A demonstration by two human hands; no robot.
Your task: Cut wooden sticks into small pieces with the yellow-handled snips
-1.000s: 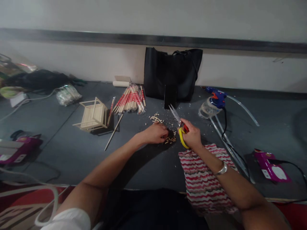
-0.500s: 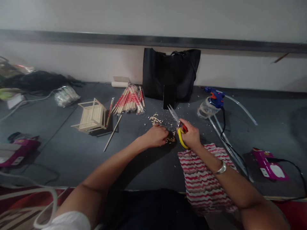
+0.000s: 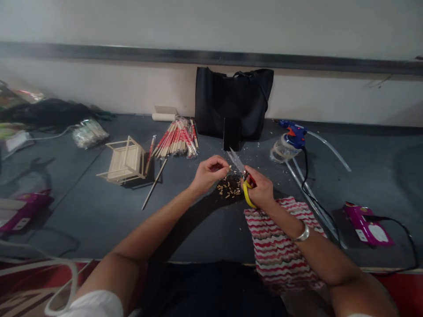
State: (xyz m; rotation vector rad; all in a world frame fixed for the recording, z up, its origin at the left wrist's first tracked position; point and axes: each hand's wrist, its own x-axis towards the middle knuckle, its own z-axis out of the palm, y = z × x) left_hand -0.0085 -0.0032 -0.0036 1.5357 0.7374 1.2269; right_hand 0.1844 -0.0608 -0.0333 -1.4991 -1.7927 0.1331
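Note:
My right hand (image 3: 259,190) is closed round the yellow and red handles of a pair of snips (image 3: 243,176), whose blades point up and left. My left hand (image 3: 209,173) is raised off the grey table (image 3: 99,211) with its fingers pinched together right by the blade tips; what they pinch is too small to make out. Below and between the hands lies a scatter of small cut wooden bits (image 3: 228,188). My right forearm, with a silver bracelet (image 3: 304,233), rests over a red and white striped cloth (image 3: 277,246).
A small frame of wooden sticks (image 3: 124,160) stands at the left, with a loose stick (image 3: 154,182) and a bundle of wrapped chopsticks (image 3: 178,138) near it. A black bag (image 3: 233,99) and phone (image 3: 231,133) stand behind. A blue glue gun (image 3: 294,132), cables and purple boxes (image 3: 366,224) lie around.
My left hand has lifted from the pile of cut bits on the table up to the tips of the snips. The right hand has shifted slightly left with the snips.

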